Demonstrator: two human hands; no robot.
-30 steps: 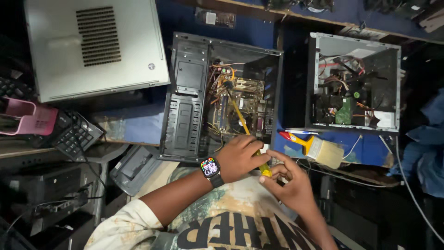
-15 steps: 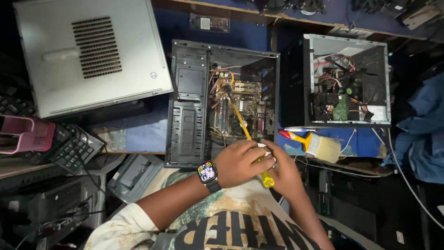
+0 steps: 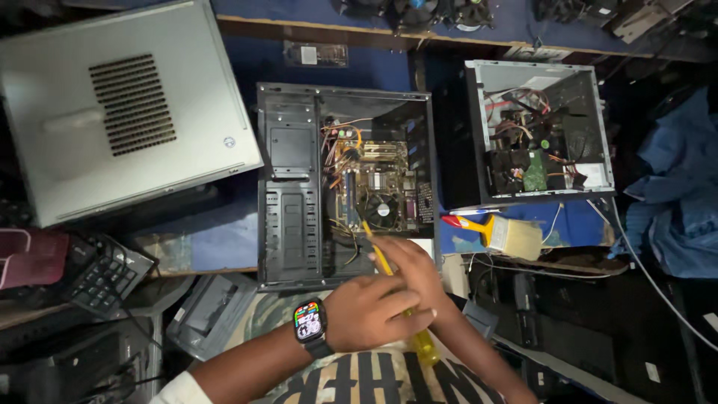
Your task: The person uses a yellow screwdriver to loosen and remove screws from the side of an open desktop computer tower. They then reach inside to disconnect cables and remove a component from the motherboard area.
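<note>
A black computer case (image 3: 288, 224) lies open in front of me, with its motherboard (image 3: 378, 176) and a round cooling fan (image 3: 383, 211) showing. Both my hands are on a yellow screwdriver (image 3: 423, 349) just below the case's near edge. My left hand (image 3: 370, 313), with a smartwatch on its wrist, is closed over the middle of the tool. My right hand (image 3: 410, 263) grips it higher up, with fingers along the shaft. The shaft slants up and left, and its tip reaches over the case's lower edge near the fan.
A second open case (image 3: 479, 135), grey with tangled cables, stands to the right. A grey vented side panel (image 3: 127, 112) lies at upper left and a black keyboard (image 3: 101, 277) at left. A yellow-handled brush (image 3: 512, 236) sits below the second case, and blue cloth (image 3: 677, 194) lies at far right.
Both hands have closed together on the screwdriver, and its shaft now points up into the black case. The view has shifted slightly.
</note>
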